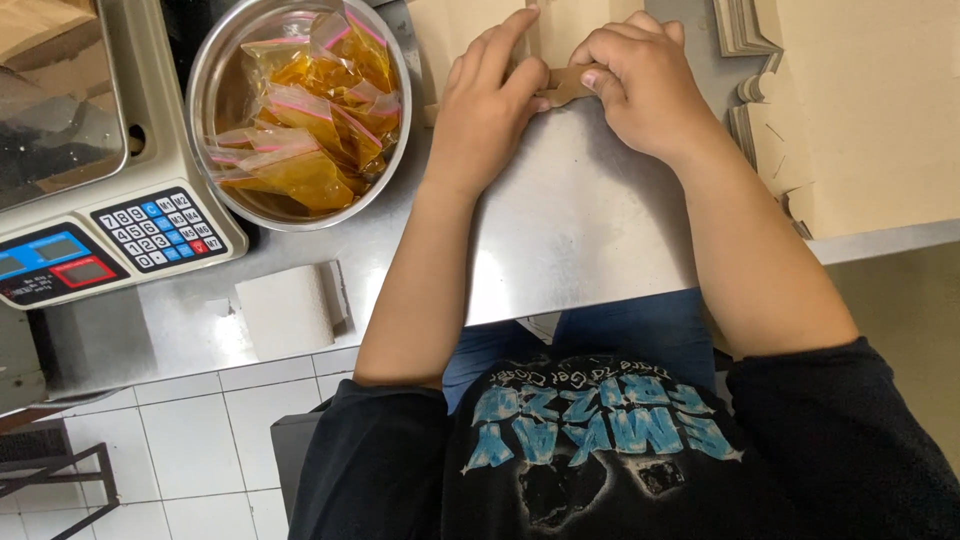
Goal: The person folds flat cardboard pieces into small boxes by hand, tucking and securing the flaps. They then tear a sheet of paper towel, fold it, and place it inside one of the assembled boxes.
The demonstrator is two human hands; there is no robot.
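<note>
Forearms reach over the steel bench [570,230]; left hand [485,100] and right hand [645,85] meet at twelve o'clock, both pinched on a small brown cardboard piece [568,82]; at ten o'clock a metal bowl [215,70] holds amber sachets [310,110]; a scale [90,170] sits beside it.

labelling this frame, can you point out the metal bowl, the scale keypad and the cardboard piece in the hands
metal bowl [203,80]: head view, bare left rim.
scale keypad [158,228]: head view, middle of the button block.
cardboard piece [566,84]: head view, brown strip showing between the two hands.
</note>
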